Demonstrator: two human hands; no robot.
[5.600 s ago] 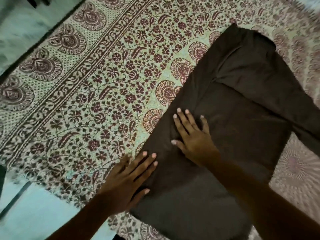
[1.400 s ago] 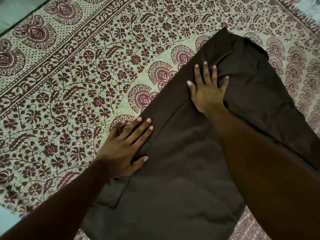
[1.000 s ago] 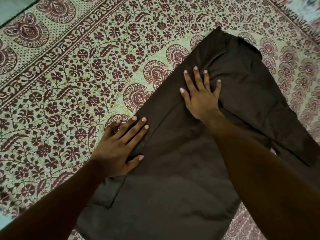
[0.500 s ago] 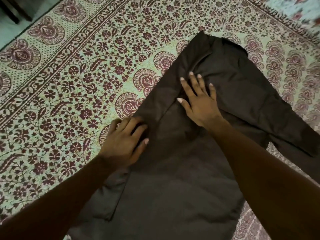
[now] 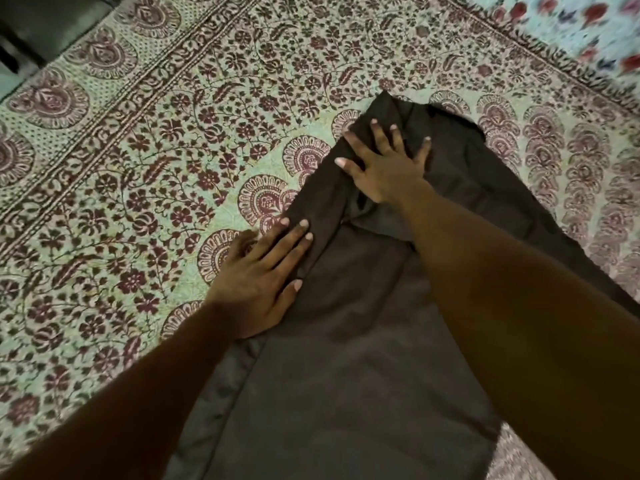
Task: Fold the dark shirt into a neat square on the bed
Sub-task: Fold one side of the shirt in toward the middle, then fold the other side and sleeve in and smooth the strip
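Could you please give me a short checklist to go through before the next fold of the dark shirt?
1. Left hand flat, pinning the folded left edge: ok.
2. Right hand spread flat near the top of the dark shirt: ok.
3. Lower panel smooth: ok.
4. Cloth beside the right hand free of creases: not ok, it is bunched.
5. Right side folded in: not ok, it spreads out over the patterned bedspread.
6. Bottom hem squared: cannot tell, out of frame.

bedspread point(image 5: 173, 188): green, maroon floral print | floral cloth point(image 5: 588, 26): top right, blurred | dark object point(image 5: 38, 22): top left
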